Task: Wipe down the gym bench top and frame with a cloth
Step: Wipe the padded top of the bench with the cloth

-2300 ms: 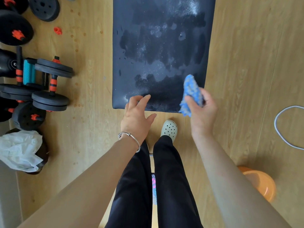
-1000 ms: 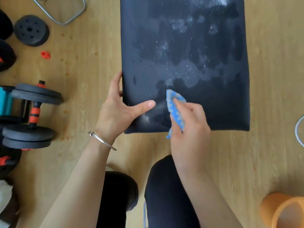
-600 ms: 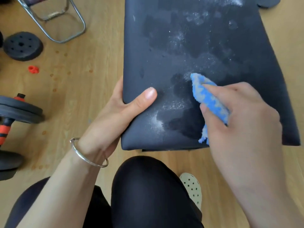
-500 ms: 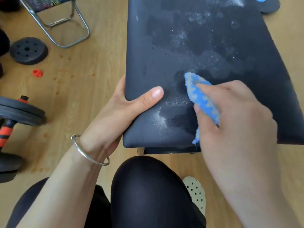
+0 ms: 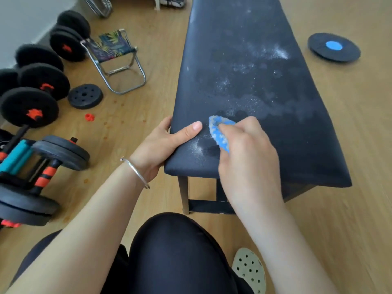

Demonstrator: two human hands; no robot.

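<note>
Long black padded gym bench top (image 5: pixel 250 60), dusted white, ran lengthwise away over a wooden floor (image 5: pixel 360 124). Right hand (image 5: pixel 248 158) pressed a clutched blue cloth (image 5: pixel 219 132) near its front-left corner; left hand (image 5: pixel 159 145) clasped that edge.

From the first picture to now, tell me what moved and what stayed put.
The right hand brought the blue cloth down from the air onto the bench top and now presses it near the front left corner. The left hand shifted from the front edge to grip the bench's left edge, thumb on top. The person lowered from standing to crouching. The cloth stayed in the right hand; white powder farther up the top stayed unwiped.
</note>
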